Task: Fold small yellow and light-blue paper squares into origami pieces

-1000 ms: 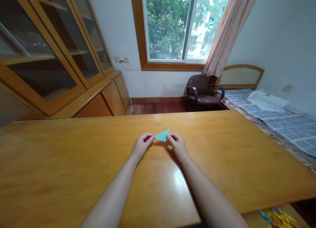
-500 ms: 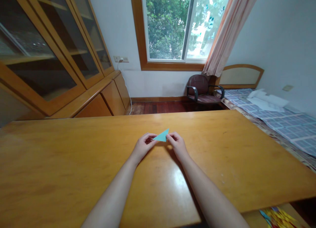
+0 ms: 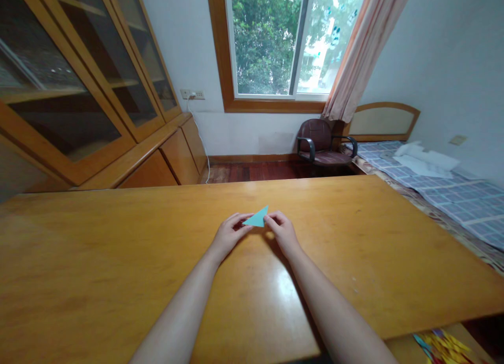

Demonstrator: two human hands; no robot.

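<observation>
A small light-blue piece of folded paper (image 3: 257,218), triangular in outline, is held just above the tabletop near its far side. My left hand (image 3: 231,234) grips its left corner, with the thumb below and the fingers behind, partly hidden by the paper. On the other side, my right hand (image 3: 281,229) pinches the right edge between thumb and forefinger. One point of the triangle sticks up toward the window, between the two hands.
The wooden table (image 3: 118,269) spreads out under both forearms. Beyond it stand a dark red armchair (image 3: 321,143) and, to the right, a bed (image 3: 441,185). A glass-fronted cabinet (image 3: 129,127) lines the left. Something yellow and colourful (image 3: 444,347) lies low at bottom right.
The paper has shifted very slightly to the left with both hands still on it. Otherwise the hands keep nearly the same pose.
</observation>
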